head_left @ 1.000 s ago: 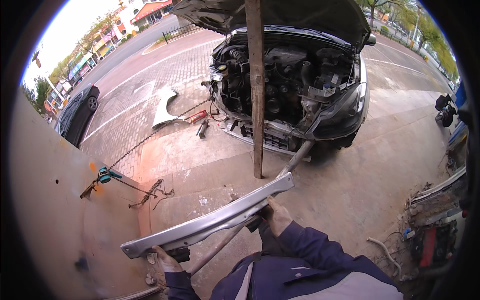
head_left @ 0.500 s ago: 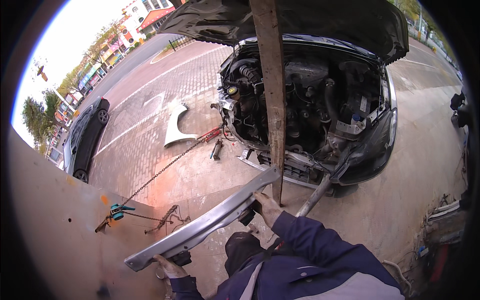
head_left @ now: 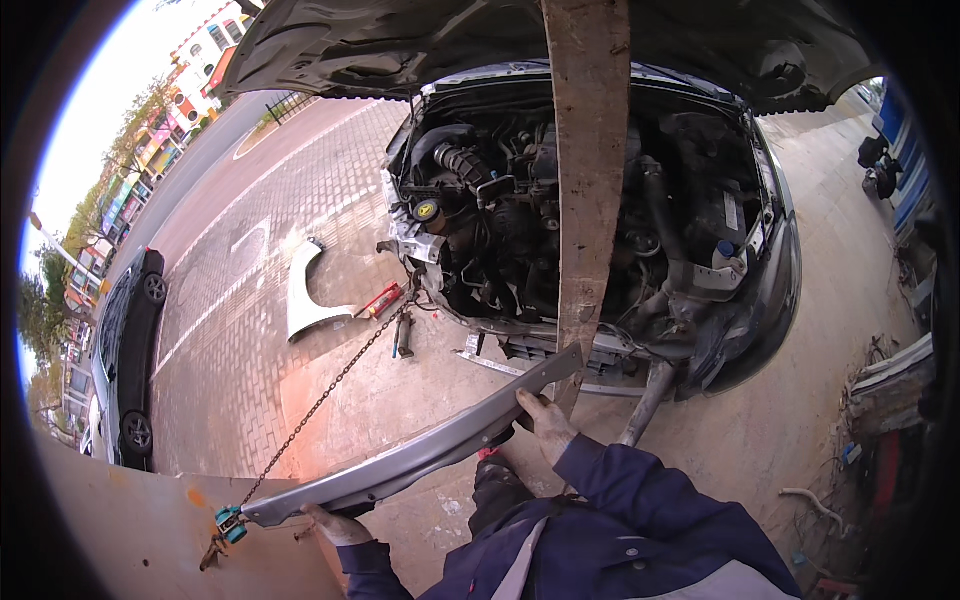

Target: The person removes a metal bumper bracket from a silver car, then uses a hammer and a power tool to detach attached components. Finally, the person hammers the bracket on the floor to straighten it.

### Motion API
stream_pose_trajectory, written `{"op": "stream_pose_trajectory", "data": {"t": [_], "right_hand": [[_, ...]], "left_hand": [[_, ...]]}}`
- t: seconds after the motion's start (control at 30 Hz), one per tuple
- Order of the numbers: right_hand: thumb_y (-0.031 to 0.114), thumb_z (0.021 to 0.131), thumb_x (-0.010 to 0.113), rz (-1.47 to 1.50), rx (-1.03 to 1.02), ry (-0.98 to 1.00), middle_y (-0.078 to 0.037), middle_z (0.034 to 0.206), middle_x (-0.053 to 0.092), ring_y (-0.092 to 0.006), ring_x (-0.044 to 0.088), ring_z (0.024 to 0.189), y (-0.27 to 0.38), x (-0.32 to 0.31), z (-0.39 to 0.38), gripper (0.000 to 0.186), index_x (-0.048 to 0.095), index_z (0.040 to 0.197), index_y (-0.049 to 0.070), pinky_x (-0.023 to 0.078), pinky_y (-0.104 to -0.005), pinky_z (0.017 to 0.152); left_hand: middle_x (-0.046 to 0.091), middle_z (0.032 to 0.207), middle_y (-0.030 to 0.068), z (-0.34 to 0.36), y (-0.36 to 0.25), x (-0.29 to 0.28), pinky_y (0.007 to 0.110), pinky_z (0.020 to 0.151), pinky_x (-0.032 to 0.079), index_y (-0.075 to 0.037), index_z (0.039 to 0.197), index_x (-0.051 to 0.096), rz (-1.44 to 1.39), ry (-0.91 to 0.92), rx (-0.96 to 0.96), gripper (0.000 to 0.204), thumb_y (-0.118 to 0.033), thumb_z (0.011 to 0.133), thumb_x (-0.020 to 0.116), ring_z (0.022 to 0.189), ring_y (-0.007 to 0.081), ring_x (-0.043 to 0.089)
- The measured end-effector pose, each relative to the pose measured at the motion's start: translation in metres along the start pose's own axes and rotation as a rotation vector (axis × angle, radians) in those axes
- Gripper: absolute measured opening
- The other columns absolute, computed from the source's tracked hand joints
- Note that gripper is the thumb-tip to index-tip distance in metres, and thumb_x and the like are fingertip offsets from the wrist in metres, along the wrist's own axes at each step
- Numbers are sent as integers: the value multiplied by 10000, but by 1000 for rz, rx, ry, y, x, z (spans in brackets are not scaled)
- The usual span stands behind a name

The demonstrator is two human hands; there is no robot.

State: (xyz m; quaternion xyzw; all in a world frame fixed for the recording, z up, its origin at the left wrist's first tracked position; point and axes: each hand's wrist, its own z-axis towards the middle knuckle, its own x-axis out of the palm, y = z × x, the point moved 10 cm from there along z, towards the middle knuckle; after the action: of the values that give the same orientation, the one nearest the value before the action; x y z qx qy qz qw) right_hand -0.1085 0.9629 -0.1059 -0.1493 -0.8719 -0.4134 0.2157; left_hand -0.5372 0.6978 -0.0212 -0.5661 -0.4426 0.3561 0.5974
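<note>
I hold a long silver metal beam (head_left: 420, 445) with dark fittings underneath, angled upward to the right. My left hand (head_left: 332, 526) grips its lower left end. My right hand (head_left: 545, 425) is closed round its underside near the raised right end, in front of a tall wooden post (head_left: 585, 180). Beyond stands a car with its bonnet (head_left: 770, 50) raised, its engine bay (head_left: 500, 230) exposed and its front end stripped down to a crossmember (head_left: 520, 350). A thick metal pipe (head_left: 650, 405) slants from the car's front toward me, partly hidden by my right arm.
A taut chain (head_left: 330, 390) runs from the car to a teal hoist (head_left: 228, 525) at the wall (head_left: 120, 520). A white fender (head_left: 305, 295), a red tool (head_left: 382, 300) and a cylinder (head_left: 403, 333) lie left. A dark parked car (head_left: 125, 360) is far left; clutter (head_left: 880, 400) lines the right.
The car appears nearer and larger, as I have moved toward it. My hands still hold the beam, whose right end now overlaps the post just below the engine bay.
</note>
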Motion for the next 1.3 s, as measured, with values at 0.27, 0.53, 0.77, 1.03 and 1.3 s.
{"op": "stream_pose_trajectory", "data": {"t": [0.27,0.53,0.77,1.03,1.3], "right_hand": [[269,1098,674,440,-52,-44,-136,1409,636,-287,575,1384,-3,103,49,441,539,1442,29,419,-469,1232],[347,1065,728,348,-303,-122,-71,1352,660,-199,628,1264,57,168,132,507,577,1441,43,476,-368,1145],[341,1011,789,107,-748,-692,-210,1254,706,-314,717,1103,145,83,140,627,512,1414,-51,581,-410,953],[552,1025,672,-448,-858,-1439,-362,1495,571,-509,525,1417,213,36,91,835,473,1520,-90,454,-523,1170],[448,1097,592,-649,-922,-1262,-290,1458,634,-495,589,1351,224,2,134,552,637,1451,26,476,-523,1127]], "left_hand": [[671,1253,133,277,51,183,465,1043,535,-72,1388,598,-92,344,-167,952,-909,948,488,1133,292,665],[546,1552,204,365,14,312,572,1183,471,-71,1607,456,-174,517,-159,1018,-874,981,467,1398,384,571],[481,1623,230,233,81,421,509,1250,399,-26,1637,407,-194,826,-508,1037,-845,1004,456,1470,379,508],[678,1384,172,147,125,571,493,917,620,-118,1578,505,-212,1009,-676,980,-889,977,436,1110,367,710],[528,1597,175,73,139,646,581,1161,475,-143,1641,442,-142,1215,-787,1010,-894,965,444,1387,413,565]]}}
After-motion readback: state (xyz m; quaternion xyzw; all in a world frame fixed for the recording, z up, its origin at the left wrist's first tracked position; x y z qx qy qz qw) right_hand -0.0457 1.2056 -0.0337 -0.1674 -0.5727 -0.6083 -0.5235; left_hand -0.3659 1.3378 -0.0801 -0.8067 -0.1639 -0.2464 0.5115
